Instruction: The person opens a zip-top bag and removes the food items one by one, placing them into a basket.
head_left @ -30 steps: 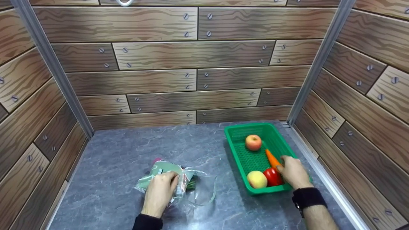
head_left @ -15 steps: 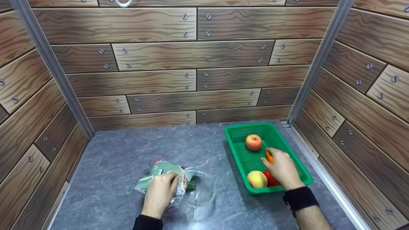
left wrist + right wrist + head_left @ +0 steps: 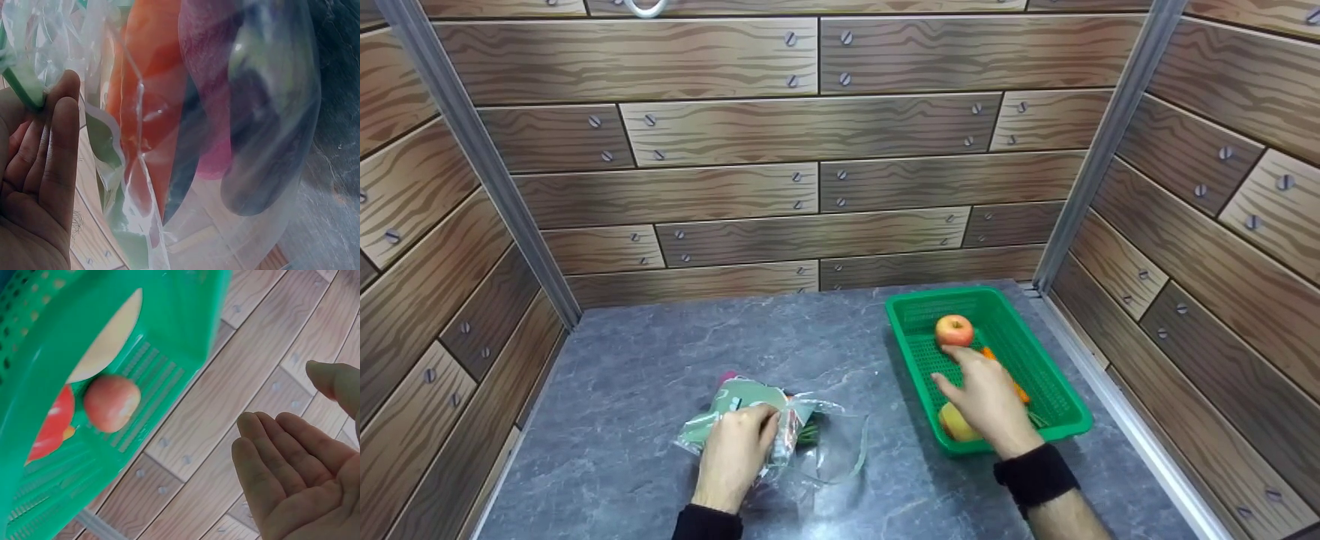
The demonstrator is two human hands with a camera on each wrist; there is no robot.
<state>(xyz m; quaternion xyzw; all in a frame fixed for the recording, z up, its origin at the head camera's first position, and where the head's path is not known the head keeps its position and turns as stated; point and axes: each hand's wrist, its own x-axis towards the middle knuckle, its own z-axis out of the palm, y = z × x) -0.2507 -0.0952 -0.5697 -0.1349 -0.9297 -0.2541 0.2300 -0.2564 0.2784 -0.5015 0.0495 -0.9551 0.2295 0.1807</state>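
The clear, green-printed plastic bag (image 3: 757, 391) is lying left of lower centre, the left hand (image 3: 735, 444) pinching its green edge; holding that firm should help spread the mouth. The right hand (image 3: 987, 396), empty, fingers spread, is hovering over the green plastic basket (image 3: 1039, 367), lower right.

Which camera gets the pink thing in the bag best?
Left wrist: the pink thing shows large through the clear bag, though slightly hazy. The head view catches only a small pink tip at the bag's far side. Right wrist doesn't show it.
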